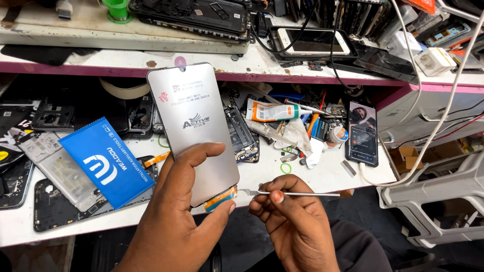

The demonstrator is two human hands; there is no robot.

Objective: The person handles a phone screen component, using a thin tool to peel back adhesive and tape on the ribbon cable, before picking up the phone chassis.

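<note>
- Two hands: left hand (176, 221) grips display panel (194, 128); right hand (292, 221) pinches metal tool (297, 193).
- Blue packet (108, 161) left of panel, on white bench (322, 176).
- Cluttered shelf (151, 55) above panel.

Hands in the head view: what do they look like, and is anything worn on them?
Both the left hand and right hand are bare: no gloves, rings or watch show. The fingernails are short. No sleeves show on either forearm.

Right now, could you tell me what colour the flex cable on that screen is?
Orange flex cable, in the head view.
</note>
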